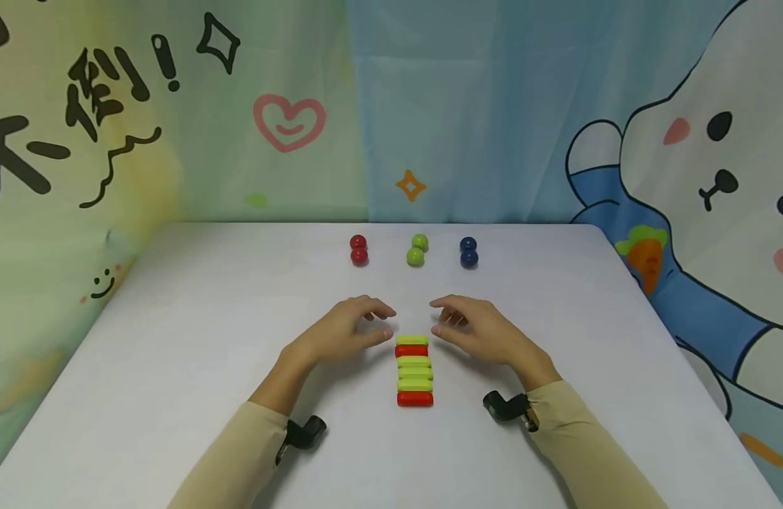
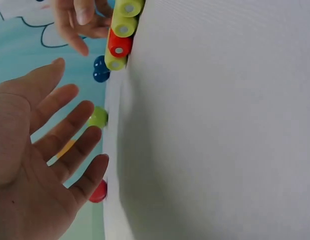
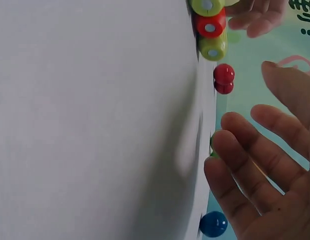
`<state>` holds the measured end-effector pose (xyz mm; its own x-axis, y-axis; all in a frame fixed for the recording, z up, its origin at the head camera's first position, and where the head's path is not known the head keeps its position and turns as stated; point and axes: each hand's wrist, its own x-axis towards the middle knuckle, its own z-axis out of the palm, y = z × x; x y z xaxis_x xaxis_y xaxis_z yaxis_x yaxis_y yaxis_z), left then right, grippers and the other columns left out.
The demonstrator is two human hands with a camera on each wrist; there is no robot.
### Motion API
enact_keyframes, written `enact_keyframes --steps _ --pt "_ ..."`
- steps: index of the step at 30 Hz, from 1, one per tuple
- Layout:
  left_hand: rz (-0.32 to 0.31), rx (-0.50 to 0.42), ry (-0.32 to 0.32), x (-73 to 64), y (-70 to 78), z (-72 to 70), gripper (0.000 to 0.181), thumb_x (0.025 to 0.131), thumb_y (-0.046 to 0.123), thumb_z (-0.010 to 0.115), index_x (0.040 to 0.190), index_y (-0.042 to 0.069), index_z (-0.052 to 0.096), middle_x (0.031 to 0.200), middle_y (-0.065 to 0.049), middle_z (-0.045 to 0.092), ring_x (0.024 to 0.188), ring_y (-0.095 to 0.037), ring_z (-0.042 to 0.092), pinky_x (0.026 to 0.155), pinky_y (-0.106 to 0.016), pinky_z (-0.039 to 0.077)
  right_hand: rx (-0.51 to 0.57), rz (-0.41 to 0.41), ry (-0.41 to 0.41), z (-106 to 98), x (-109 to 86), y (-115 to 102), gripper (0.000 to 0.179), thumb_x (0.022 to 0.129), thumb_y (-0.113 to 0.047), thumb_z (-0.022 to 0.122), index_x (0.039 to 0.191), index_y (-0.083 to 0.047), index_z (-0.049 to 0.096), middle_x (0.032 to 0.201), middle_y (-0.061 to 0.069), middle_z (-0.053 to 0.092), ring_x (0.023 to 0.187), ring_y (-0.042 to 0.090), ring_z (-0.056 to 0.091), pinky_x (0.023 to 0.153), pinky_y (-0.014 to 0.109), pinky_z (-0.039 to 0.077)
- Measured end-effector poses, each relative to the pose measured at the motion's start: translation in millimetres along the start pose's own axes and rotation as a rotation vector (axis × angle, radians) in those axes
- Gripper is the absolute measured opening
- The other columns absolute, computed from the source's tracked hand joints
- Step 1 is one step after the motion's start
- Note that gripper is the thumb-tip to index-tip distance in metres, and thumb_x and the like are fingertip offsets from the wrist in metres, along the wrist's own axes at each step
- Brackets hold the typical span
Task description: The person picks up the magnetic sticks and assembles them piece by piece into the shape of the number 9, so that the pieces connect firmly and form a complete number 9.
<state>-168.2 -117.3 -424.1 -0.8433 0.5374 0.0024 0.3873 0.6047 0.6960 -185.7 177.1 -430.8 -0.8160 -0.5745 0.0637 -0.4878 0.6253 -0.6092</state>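
Note:
A column of short rods, yellow-green and red, lies on the white table between the two hands, each rod crosswise. At its far end is a yellow-green rod (image 1: pixel 412 340), with a red rod (image 1: pixel 412 350) against it; another red rod (image 1: pixel 415 399) forms the near end. To the left of the far end, my left hand (image 1: pixel 349 329) hovers with relaxed, spread fingers and holds nothing. Opposite it, my right hand (image 1: pixel 477 329) is likewise relaxed and bare, palm turned inward. The wrist views show pale round spots on the rod ends.
Toward the table's back edge sit pairs of glossy balls: red balls (image 1: pixel 359 256), green balls (image 1: pixel 416 256) and dark blue balls (image 1: pixel 470 259). A printed curtain (image 1: pixel 467 106) hangs behind the white table (image 1: pixel 206 318). Black cameras (image 1: pixel 306 433) are strapped at both wrists.

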Motion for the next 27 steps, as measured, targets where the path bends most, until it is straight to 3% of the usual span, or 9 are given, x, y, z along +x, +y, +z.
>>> enact_keyframes --steps 7,17,27 --pt "0.017 -0.013 -0.027 5.6 -6.2 4.2 0.035 0.099 0.028 0.069 0.13 0.012 0.067 0.126 -0.002 0.068 0.116 -0.021 0.06 0.105 -0.043 0.047 0.019 -0.011 -0.027 5.2 7.3 0.5 0.044 0.096 -0.026 0.074 0.136 -0.01 0.063 0.105 -0.005 0.066 0.096 0.014 0.061 0.091 0.039 0.054" --pt "-0.005 -0.004 -0.043 18.2 -1.8 9.8 0.03 0.096 0.024 0.072 0.124 0.013 0.069 0.12 0.0 0.069 0.112 -0.019 0.059 0.104 -0.039 0.047 0.071 -0.036 -0.078 7.2 16.5 1.0 0.042 0.092 -0.027 0.079 0.128 -0.009 0.066 0.097 -0.006 0.066 0.087 0.009 0.062 0.083 0.03 0.055" --pt "0.006 0.044 -0.072 25.0 -6.9 11.7 0.028 0.095 0.023 0.074 0.121 0.014 0.071 0.117 0.003 0.07 0.11 -0.015 0.06 0.103 -0.035 0.048 0.085 -0.033 -0.116 7.3 21.0 1.7 0.032 0.091 -0.024 0.08 0.117 -0.01 0.069 0.095 -0.006 0.067 0.087 0.009 0.062 0.082 0.029 0.056"
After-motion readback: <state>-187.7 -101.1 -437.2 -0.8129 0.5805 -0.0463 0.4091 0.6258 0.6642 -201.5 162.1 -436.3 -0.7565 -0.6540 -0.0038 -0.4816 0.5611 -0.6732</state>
